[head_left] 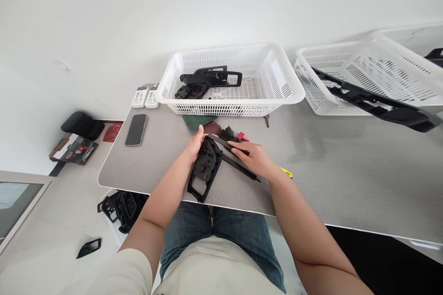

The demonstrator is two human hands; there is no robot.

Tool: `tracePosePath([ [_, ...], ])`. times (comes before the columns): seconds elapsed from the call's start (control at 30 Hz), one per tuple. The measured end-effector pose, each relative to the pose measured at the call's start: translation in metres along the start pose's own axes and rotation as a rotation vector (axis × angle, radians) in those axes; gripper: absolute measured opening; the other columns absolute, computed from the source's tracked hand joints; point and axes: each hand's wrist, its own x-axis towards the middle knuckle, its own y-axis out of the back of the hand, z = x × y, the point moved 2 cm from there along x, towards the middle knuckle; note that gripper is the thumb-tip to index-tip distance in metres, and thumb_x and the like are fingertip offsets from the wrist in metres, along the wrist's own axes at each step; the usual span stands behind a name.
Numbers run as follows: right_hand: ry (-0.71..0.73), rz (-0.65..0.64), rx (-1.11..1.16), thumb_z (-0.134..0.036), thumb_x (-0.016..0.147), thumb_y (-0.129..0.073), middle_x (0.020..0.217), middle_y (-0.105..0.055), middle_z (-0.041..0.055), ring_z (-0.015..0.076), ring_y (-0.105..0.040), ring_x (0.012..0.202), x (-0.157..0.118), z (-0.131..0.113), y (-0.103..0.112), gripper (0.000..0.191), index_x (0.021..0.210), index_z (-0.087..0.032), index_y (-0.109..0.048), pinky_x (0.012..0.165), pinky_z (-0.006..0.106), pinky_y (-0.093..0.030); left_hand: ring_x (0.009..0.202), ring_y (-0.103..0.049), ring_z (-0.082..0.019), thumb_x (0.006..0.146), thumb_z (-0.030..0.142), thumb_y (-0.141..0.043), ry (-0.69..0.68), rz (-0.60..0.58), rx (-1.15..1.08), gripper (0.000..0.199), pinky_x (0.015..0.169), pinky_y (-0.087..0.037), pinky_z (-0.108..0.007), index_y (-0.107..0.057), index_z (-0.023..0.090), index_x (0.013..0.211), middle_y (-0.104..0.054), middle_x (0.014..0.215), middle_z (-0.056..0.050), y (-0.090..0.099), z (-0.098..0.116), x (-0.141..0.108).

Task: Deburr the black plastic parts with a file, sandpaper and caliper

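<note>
Well, the left hand (194, 145) has its grip closed over the upper edge of a black plastic frame (204, 175), whose lower end reaches the near edge of the tabletop (328, 170). That edge looks like the weak spot: a slight push could tip the frame down to the floor (58, 226), where a heap of black parts (121, 209) lies. The right hand (249, 159) rests across a flat black bar (224, 144), its fingers (242, 148) pressed on top; whether that grip closes around the bar, I cannot tell. A thin black strip (242, 168) runs beneath this hand, just beside the frame. It appears loose, so it could slide out if the pressure shifts, and uneven force might bend or snap something this slim. Just ahead sit a black lump (226, 134), a red piece (242, 137), a dark red piece (212, 127) and a green card (197, 122), all close enough to get knocked. Beyond them stands a white plastic basket (224, 109) holding more black parts (207, 77). A phone (135, 130) lies to the left, near two small white boxes (144, 97), and a yellow handle (286, 172) pokes out beside the right forearm (294, 203).
</note>
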Motion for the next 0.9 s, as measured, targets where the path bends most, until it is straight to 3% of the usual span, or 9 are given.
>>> tracePosePath([
  [0.2, -0.023, 0.003, 0.015, -0.032, 0.088, -0.048, 0.108, -0.072, 0.0039, 0.0224, -0.066, 0.094, 0.0005, 0.0013, 0.0002, 0.036, 0.118, -0.025, -0.066, 0.084, 0.036, -0.050, 0.051, -0.060, -0.014, 0.082, 0.068, -0.037, 0.025, -0.011, -0.019, 0.065, 0.050, -0.044, -0.023, -0.071, 0.013, 0.078, -0.068, 0.063, -0.007, 0.0021, -0.0012, 0.0024],
  [0.37, -0.065, 0.017, 0.061, -0.033, 0.088, -0.048, 0.110, -0.071, 0.0058, 0.0235, -0.066, 0.095, 0.0016, 0.0000, 0.0001, 0.038, 0.120, -0.023, -0.065, 0.086, 0.038, -0.051, 0.049, -0.058, -0.012, 0.083, 0.054, -0.052, -0.024, 0.065, -0.068, 0.045, 0.054, -0.045, -0.023, -0.068, 0.014, 0.070, -0.064, 0.058, -0.004, 0.0049, -0.0027, 0.0051],
  [0.5, -0.037, 0.001, 0.104, -0.032, 0.087, -0.049, 0.114, -0.070, 0.0056, 0.0239, -0.064, 0.103, 0.0023, -0.0021, -0.0038, 0.037, 0.119, -0.024, -0.066, 0.089, 0.037, -0.049, 0.054, -0.060, -0.014, 0.084, 0.061, -0.044, -0.011, -0.002, -0.055, 0.056, 0.054, -0.045, -0.024, -0.071, 0.013, 0.078, -0.068, 0.065, -0.007, 0.0017, -0.0033, 0.0039],
  [0.57, -0.047, -0.009, 0.110, -0.032, 0.087, -0.049, 0.107, -0.072, 0.0051, 0.0229, -0.066, 0.096, 0.0022, -0.0013, -0.0047, 0.037, 0.117, -0.024, -0.067, 0.084, 0.036, -0.050, 0.052, -0.059, -0.014, 0.084, 0.066, -0.036, 0.006, -0.018, -0.037, 0.063, 0.051, -0.044, -0.023, -0.071, 0.013, 0.081, -0.067, 0.063, -0.007, 0.0014, -0.0025, 0.0031],
  [0.63, -0.083, -0.040, 0.115, -0.034, 0.087, -0.047, 0.087, -0.073, 0.0035, 0.0198, -0.066, 0.078, 0.0017, 0.0009, -0.0046, 0.038, 0.118, -0.023, -0.067, 0.072, 0.034, -0.051, 0.051, -0.058, -0.013, 0.085, 0.066, -0.033, 0.005, -0.013, -0.029, 0.065, 0.050, -0.043, -0.023, -0.071, 0.013, 0.082, -0.067, 0.061, -0.007, 0.0029, -0.0010, 0.0029],
  [0.73, -0.123, -0.096, 0.143, -0.037, 0.086, -0.046, 0.064, -0.064, -0.0006, 0.0150, -0.055, 0.056, 0.0010, 0.0031, -0.0040, 0.042, 0.120, -0.021, -0.065, 0.059, 0.030, -0.047, 0.048, -0.057, -0.012, 0.089, 0.059, -0.033, -0.042, 0.009, -0.041, 0.061, 0.050, -0.043, -0.023, -0.072, 0.013, 0.083, -0.065, 0.058, -0.005, 0.0061, 0.0016, 0.0036],
  [0.9, -0.179, -0.053, 0.205, -0.041, 0.085, -0.045, 0.058, -0.054, -0.0015, 0.0135, -0.046, 0.052, 0.0013, 0.0017, -0.0046, 0.045, 0.120, -0.021, -0.065, 0.053, 0.028, -0.040, 0.049, -0.057, -0.013, 0.086, 0.060, -0.040, -0.033, 0.052, -0.041, 0.057, 0.053, -0.044, -0.024, -0.072, 0.013, 0.079, -0.065, 0.059, -0.006, 0.0061, -0.0007, 0.0050],
])
